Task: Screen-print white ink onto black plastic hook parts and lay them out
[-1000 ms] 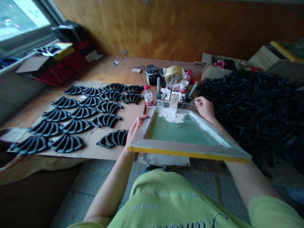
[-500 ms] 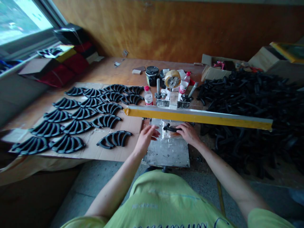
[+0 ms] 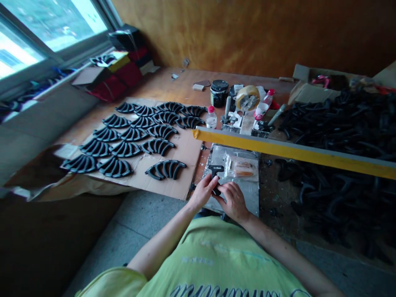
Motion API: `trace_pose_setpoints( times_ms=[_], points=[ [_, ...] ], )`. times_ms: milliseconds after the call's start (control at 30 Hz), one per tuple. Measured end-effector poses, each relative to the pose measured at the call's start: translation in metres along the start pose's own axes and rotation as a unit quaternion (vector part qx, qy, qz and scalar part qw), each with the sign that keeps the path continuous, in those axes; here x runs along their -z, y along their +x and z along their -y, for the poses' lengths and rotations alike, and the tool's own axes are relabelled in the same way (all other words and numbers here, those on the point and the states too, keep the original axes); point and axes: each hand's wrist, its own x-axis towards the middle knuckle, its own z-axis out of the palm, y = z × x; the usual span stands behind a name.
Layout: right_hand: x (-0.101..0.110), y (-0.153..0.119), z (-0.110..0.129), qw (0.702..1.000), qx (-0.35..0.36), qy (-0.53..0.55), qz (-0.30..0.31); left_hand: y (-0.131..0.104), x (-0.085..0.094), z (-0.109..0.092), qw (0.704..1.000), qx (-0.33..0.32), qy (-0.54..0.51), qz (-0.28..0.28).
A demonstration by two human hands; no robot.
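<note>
Both my hands are closed on a black T-shaped handle [image 3: 216,168], its crosspiece pointing away from me with small pale lettering on it. My left hand [image 3: 204,189] grips the stem from the left, thumb on top. At the lower end of the stem, my right hand [image 3: 232,199] pinches it with its fingers; part of the stem is hidden. Beneath is a metal plate [image 3: 251,198] with a clear-wrapped, orange-brown pad [image 3: 243,168] on it. Black curved handles [image 3: 165,169] lie in fanned groups on cardboard [image 3: 173,190] to the left.
A long yellow-sided bar [image 3: 278,149] spans above the plate toward the right. Behind it stand clamps, a tape roll [image 3: 247,98], a red-capped bottle [image 3: 211,117] and a dark tub [image 3: 219,93]. A large heap of black handles [image 3: 340,123] covers the right side.
My right hand has brought the handle from over the pad toward me and turned it stem-down. My left hand, free before, has closed on it. The view has shifted left.
</note>
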Motion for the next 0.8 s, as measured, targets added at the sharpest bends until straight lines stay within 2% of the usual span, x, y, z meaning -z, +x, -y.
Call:
trace_pose_setpoints(
  times_ms=[167,333,533,800],
  points=[
    [0.0,0.003,0.002,0.999,0.01,0.01,0.037,-0.001,0.014,0.004,0.999,-0.02,0.025,-0.006],
    [-0.004,0.009,-0.001,0.999,0.015,0.017,0.043,0.001,0.038,0.013,0.996,-0.038,0.072,-0.033],
    [-0.007,0.016,-0.005,0.999,0.014,0.018,0.049,0.003,0.064,0.02,0.986,-0.068,0.106,-0.113],
    [-0.009,0.022,-0.005,0.999,0.024,0.013,0.044,0.006,0.077,0.019,0.987,-0.06,0.073,-0.126]
  ],
)
